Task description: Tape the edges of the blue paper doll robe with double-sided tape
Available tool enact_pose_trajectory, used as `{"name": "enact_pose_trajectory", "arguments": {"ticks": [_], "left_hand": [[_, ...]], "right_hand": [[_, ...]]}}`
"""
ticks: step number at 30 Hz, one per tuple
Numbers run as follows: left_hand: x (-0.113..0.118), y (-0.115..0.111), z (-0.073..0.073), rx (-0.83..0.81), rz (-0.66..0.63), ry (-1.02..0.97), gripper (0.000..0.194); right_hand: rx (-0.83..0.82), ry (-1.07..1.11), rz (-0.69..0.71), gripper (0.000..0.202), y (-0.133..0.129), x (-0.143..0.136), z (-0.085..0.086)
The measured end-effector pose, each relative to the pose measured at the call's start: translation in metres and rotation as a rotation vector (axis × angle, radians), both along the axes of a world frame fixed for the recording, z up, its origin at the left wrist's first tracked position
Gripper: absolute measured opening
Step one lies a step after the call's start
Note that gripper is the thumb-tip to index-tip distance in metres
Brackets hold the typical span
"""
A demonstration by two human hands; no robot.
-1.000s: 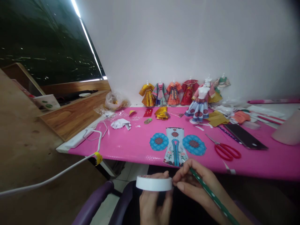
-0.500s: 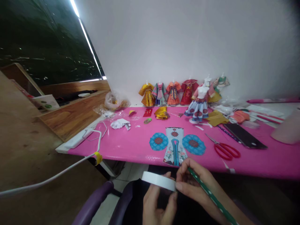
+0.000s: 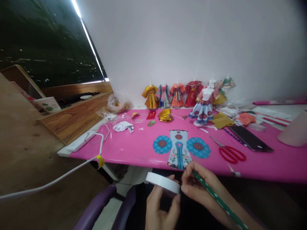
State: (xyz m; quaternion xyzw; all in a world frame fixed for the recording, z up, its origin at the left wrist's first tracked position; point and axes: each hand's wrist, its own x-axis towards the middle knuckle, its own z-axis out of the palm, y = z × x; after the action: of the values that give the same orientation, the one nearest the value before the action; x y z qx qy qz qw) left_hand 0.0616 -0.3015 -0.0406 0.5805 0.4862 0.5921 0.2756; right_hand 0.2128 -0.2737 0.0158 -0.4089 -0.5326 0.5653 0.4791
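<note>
A roll of white tape (image 3: 163, 183) is gripped in my left hand (image 3: 160, 209), over my lap at the table's front edge. Close to the right side of the roll, my right hand (image 3: 200, 185) holds a green pen with white dots (image 3: 216, 197) between thumb and fingers. Beyond the hands, a white and blue patterned fabric piece (image 3: 178, 150) lies flat, with a round blue piece (image 3: 162, 144) on its left and another (image 3: 198, 147) on its right. Red-handled scissors (image 3: 231, 154) lie partly open farther right.
Small dressed forms (image 3: 177, 94) stand along the wall, one in a blue-white skirt (image 3: 202, 111) nearer. A dark phone-like slab (image 3: 250, 139) and cloth scraps (image 3: 222, 120) lie right. A white cable (image 3: 59, 178) crosses the left side; a purple armrest (image 3: 98, 207) is below.
The tape roll has tilted slightly in my left hand. My right hand has shifted a little to the right, leaving a small gap beside the roll.
</note>
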Motion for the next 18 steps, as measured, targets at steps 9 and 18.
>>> {"name": "enact_pose_trajectory", "arguments": {"ticks": [9, 18], "left_hand": [[0.002, -0.001, 0.007, 0.064, 0.051, 0.051, 0.030], [0.003, 0.001, 0.013, 0.188, 0.099, 0.132, 0.033]], "right_hand": [[0.018, -0.235, -0.133, 0.023, -0.001, 0.000, -0.003], [-0.014, -0.081, -0.081, 0.028, 0.000, -0.001, -0.004]]}}
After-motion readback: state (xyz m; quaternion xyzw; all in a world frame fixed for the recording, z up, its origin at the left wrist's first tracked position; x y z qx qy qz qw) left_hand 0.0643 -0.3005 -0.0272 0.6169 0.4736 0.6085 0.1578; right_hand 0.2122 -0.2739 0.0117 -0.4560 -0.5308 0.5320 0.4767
